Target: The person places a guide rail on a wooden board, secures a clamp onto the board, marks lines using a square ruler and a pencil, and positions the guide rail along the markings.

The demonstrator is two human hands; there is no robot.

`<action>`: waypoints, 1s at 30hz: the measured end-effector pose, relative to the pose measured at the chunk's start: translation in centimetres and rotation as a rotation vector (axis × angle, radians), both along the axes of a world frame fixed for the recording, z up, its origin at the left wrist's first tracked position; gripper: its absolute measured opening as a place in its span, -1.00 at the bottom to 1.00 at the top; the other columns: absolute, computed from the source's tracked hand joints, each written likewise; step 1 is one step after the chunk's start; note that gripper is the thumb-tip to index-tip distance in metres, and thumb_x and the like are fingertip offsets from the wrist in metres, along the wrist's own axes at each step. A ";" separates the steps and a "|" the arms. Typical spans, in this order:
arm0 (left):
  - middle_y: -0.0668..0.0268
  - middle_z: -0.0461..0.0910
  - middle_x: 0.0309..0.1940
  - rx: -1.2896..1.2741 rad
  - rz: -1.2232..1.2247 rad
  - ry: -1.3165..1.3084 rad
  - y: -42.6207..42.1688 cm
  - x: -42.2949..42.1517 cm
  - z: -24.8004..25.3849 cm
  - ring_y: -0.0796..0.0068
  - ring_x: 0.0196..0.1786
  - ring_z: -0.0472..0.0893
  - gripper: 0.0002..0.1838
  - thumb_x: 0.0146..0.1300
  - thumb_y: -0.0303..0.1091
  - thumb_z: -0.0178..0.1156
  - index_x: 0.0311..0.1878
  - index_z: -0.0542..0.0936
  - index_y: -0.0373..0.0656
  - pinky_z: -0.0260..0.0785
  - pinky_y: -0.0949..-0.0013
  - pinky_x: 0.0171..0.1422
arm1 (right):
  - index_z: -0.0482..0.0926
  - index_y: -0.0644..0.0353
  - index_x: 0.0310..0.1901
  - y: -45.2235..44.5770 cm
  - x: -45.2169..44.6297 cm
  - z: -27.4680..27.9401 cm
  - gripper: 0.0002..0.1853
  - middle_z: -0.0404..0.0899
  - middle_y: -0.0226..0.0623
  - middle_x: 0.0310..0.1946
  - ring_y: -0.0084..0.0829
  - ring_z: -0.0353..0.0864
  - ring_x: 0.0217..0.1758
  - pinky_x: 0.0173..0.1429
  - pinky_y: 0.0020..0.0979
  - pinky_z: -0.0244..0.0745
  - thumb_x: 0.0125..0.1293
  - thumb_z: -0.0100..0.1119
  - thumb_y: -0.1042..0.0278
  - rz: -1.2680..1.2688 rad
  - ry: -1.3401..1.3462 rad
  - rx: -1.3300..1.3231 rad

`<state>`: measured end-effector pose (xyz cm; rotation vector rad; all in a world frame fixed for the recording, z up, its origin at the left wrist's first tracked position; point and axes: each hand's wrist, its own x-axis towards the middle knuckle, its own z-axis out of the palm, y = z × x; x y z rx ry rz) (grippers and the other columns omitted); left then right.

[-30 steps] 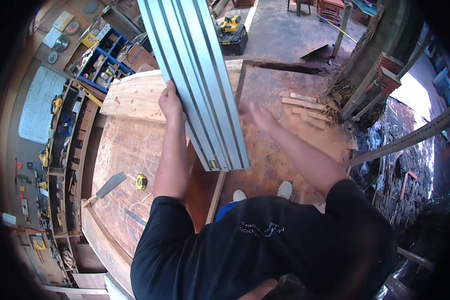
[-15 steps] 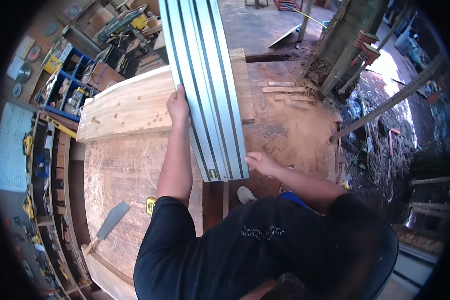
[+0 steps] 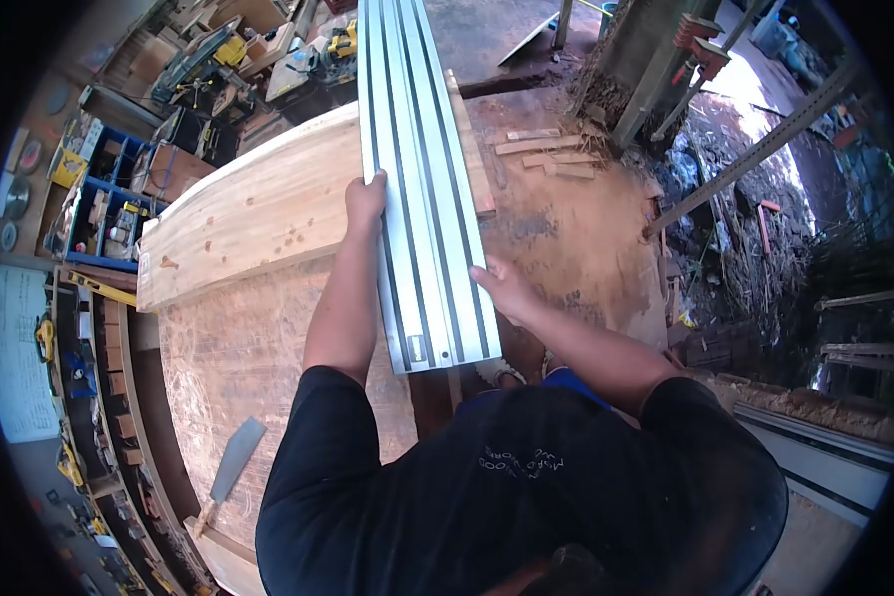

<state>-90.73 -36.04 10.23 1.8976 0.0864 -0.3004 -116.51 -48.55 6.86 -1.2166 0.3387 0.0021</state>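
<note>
Now gripping the metal rail [image 3: 422,199] by both long edges: on the left edge with the left hand [image 3: 366,204], on the right edge, closer to the body, with the right hand [image 3: 507,290]. A second ago, holding with the left hand alone; half a second ago, touching near the bottom right corner with the right; now, higher up that same edge. Meaning, most likely, a steadier hold, shared between two sides (instead of carried from one). Grasping the rail with the fingers of both hands, thumbs over the upper face, other fingers mostly out of sight at the edges or underneath.

Keeping the rail aslant across the right part of a wooden board [image 3: 268,204], near end before the black shirt [image 3: 507,487], far end out of view. Impossible to tell from this angle: resting on the board or clear of it.

On the table [image 3: 278,328], lying loose toward the lower left, a hand saw [image 3: 236,462]. Farther left, a blue tray [image 3: 114,262] of odds and ends. On the floor [image 3: 586,248] at right, several wood strips [image 3: 556,157]; beyond, a red clamp [image 3: 703,48]. Blocking sight of part of the board: the rail itself.
</note>
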 end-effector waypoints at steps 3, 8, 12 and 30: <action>-0.02 0.64 -0.32 0.175 -0.152 -0.076 0.7 -0.2 0.8 0.20 -0.30 0.66 -0.52 0.29 -0.07 0.13 -0.13 0.55 -0.45 0.48 0.25 -0.15 | 0.44 0.38 0.08 0.3 0.1 0.2 -0.69 0.59 -0.23 -0.08 -0.46 0.53 -0.01 0.12 -0.42 0.39 0.44 0.00 0.34 -0.014 -0.013 0.043; -0.01 0.65 -0.30 0.791 -0.368 -0.184 1.1 -1.2 4.5 0.12 -0.27 0.67 -0.34 0.27 0.21 0.02 -0.12 0.56 -0.36 0.49 0.20 -0.08 | 0.36 0.38 0.15 -0.2 1.1 2.2 -0.65 0.53 -0.16 0.00 -0.42 0.51 0.04 0.15 -0.39 0.40 0.42 0.00 0.38 0.029 0.007 -0.016; 0.03 0.61 -0.21 0.957 -0.425 -0.353 1.0 -2.2 4.5 0.13 -0.09 0.59 -0.32 0.23 0.29 0.01 -0.12 0.57 -0.29 0.41 0.15 0.05 | 0.31 0.33 0.21 -1.5 3.5 6.9 -0.59 0.46 -0.11 0.11 -0.32 0.46 0.14 0.21 -0.37 0.36 0.43 -0.01 0.29 -0.157 0.304 0.062; 0.19 0.20 0.42 0.692 -0.462 -0.628 2.4 -1.0 -0.7 0.19 0.51 0.04 -0.31 0.22 0.10 0.12 0.35 0.34 -0.04 -0.39 -0.07 0.54 | 0.41 0.39 0.05 -0.4 4.6 1.0 -0.73 0.58 -0.18 -0.13 -0.48 0.54 -0.09 0.03 -0.44 0.40 0.43 -0.03 0.39 -0.219 0.012 -0.214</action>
